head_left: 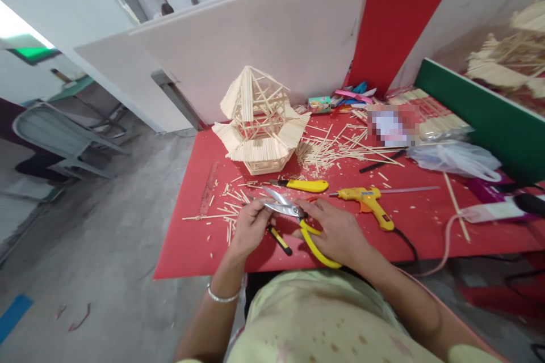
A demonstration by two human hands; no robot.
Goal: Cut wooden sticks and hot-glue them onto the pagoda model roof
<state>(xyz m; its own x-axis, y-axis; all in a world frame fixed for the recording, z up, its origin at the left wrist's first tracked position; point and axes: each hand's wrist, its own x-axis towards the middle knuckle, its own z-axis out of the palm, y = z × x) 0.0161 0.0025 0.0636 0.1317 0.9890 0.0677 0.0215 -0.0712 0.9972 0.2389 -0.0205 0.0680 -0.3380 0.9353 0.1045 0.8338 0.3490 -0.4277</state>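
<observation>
My right hand (336, 229) grips the yellow handles of a pair of metal snips (289, 210), whose silver blades point left over the red table (187, 238). My left hand (251, 224) is closed in a pinch at the blade tips, holding what looks like a thin wooden stick, too small to make out clearly. Behind my hands stands a small house model (261, 125) built of wooden sticks. A yellow utility knife (304, 185) and a yellow glue gun (370, 201) lie just beyond the snips.
Loose sticks (340, 150) and cut bits are scattered over the table. A clear ruler (209, 187) lies at the left. A plastic bag (455, 157), stick packs and white, red and green boards stand at the back and right. A grey chair (55, 136) stands on the floor at the left.
</observation>
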